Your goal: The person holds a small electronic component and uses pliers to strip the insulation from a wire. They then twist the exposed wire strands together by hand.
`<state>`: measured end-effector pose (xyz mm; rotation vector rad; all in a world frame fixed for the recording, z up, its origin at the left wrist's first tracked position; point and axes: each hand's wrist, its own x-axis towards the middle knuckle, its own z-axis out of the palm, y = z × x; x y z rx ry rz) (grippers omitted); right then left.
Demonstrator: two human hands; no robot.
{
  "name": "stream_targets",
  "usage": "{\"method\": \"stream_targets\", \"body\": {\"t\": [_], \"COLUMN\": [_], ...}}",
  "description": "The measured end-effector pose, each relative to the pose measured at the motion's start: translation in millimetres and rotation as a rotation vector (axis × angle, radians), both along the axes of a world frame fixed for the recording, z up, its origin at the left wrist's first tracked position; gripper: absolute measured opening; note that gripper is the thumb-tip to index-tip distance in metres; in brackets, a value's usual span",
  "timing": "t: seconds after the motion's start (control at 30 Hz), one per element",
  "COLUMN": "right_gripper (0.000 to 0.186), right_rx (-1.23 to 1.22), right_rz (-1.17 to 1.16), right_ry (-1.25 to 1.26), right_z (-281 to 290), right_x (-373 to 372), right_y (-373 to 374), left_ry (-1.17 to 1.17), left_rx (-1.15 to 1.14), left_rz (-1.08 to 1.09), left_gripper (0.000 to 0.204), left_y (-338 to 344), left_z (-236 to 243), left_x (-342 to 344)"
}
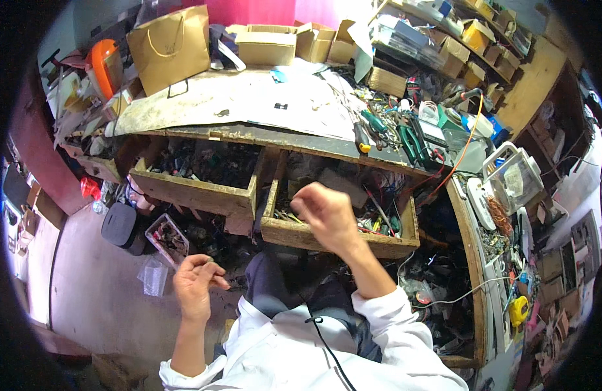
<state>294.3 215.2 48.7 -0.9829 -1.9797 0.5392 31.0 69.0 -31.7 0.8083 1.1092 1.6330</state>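
My right hand (pixel 323 215) hangs over the open right-hand drawer (pixel 340 242), its fingers curled together; whatever they may hold is hidden. Inside that drawer lie a grey flat piece, wires and thin tools. Lower down and to the left, my left hand (pixel 198 285) hovers above the floor beside my knee. Its thumb and fingers are bent toward each other, and anything pinched there is too small to make out. Close by the left hand stands a shallow box (pixel 167 238) of small parts.
Another open drawer (pixel 195 186) of dark parts juts out to the left. On the workbench (pixel 249 98) are pliers (pixel 411 144), a screwdriver (pixel 361 138), a paper bag (pixel 169 51) and cardboard boxes (pixel 266 47). A dark bin (pixel 123 227) and bubble wrap (pixel 153 276) occupy the floor.
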Motion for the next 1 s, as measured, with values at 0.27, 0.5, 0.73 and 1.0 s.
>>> {"method": "stream_targets", "body": {"t": [0.27, 0.5, 0.73, 1.0], "right_gripper": [0.011, 0.026, 0.026, 0.029], "right_rx": [-0.068, -0.342, -0.486, -0.415], "right_rz": [-0.420, -0.062, 0.225, 0.073], "right_ry": [0.007, -0.569, -0.775, -0.824], "right_z": [27, -39, -70, -72], "right_x": [90, 88, 64, 53], "right_y": [44, 53, 81, 79], "left_ry": [-0.120, -0.098, -0.020, 0.015], "left_rx": [-0.136, -0.155, -0.153, -0.177], "left_rz": [0.107, 0.039, -0.003, 0.015], "left_gripper": [0.020, 0.019, 0.021, 0.022], "left_y": [-32, -36, -26, -28], "left_z": [-17, -23, -17, -23], "left_x": [-27, -25, -13, -5]}}
